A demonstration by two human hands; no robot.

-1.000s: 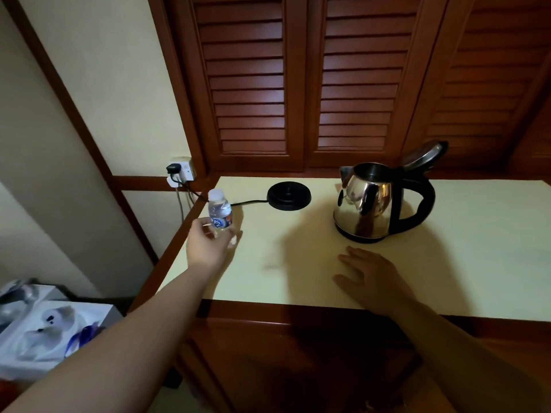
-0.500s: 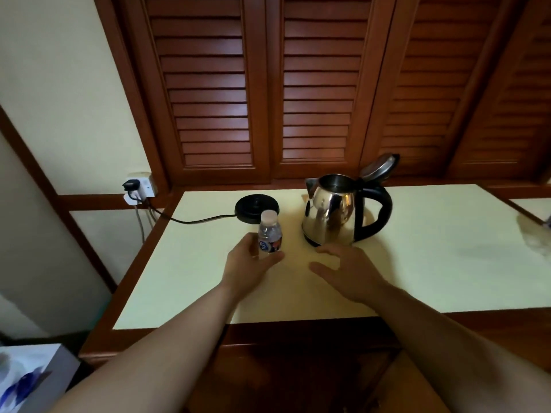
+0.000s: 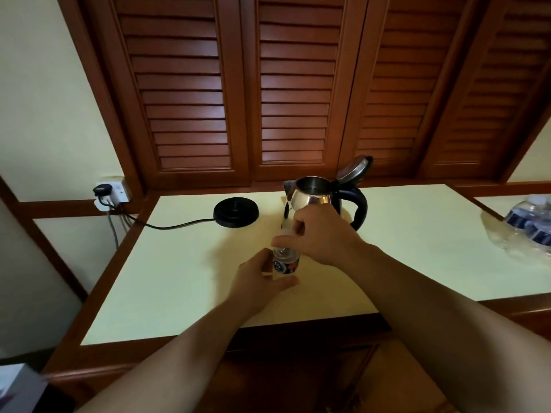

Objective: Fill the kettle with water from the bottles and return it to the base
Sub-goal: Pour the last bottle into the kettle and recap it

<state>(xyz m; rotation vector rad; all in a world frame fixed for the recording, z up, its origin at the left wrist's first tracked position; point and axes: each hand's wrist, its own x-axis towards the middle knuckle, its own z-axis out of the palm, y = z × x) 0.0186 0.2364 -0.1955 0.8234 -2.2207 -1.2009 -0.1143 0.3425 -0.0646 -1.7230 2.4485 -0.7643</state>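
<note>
Head view: left hand (image 3: 256,280) grips the upright bottle (image 3: 285,263) by its body, right hand (image 3: 320,234) curls over its cap, kettle (image 3: 320,196) lid-open just beyond the fingers, off its base (image 3: 236,210); step judged uncapping; next needs a twist, then pouring.

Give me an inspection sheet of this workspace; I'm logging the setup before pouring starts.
Surface: pale counter with a wooden edge.
Job's things: kettle off its base, lid open; bottle upright in front of the kettle.
Clutter: wrapped bottle pack at the far right.
Grippers: left hand holds the bottle's body; right hand grips its top, where the cap would be.
Cables: base cord runs to a wall socket.
Surroundings: louvred wooden doors behind; a white box, bottom left, is mostly cut off.
</note>
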